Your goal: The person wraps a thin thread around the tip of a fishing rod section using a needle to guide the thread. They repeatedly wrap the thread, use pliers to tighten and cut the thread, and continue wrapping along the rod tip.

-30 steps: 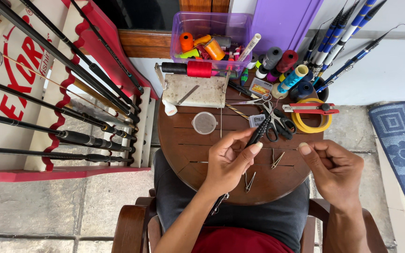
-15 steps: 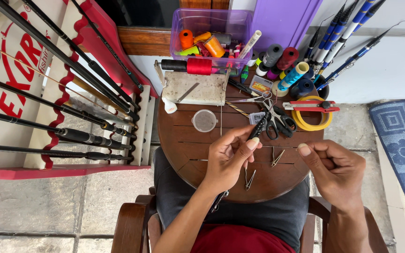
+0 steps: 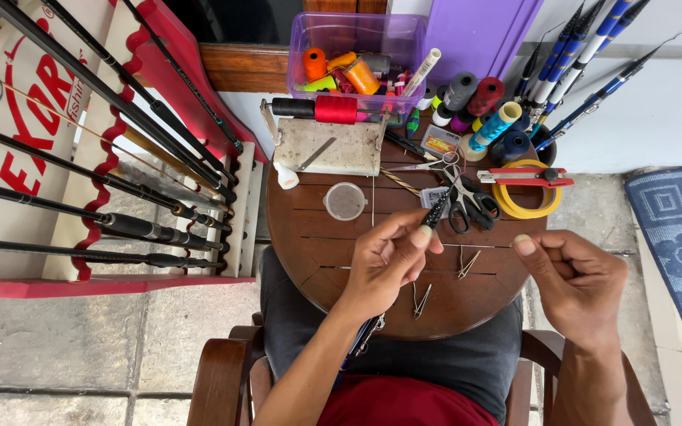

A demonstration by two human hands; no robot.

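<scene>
Thread, thin and pulled taut, runs level between the two hands just above a round wooden desk. Left hand is pinched shut on a dark rod section where the thread meets it; right hand is pinched on the thread's other end, likely to keep tension. Small metal guides lie beneath, black scissors just beyond, spools and a clear tub further back, rods racked at left.

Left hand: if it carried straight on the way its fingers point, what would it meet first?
Likely the black-handled scissors on the round wooden table, just past the left hand and the dark rod tip it pinches; height above them is unclear.
</scene>
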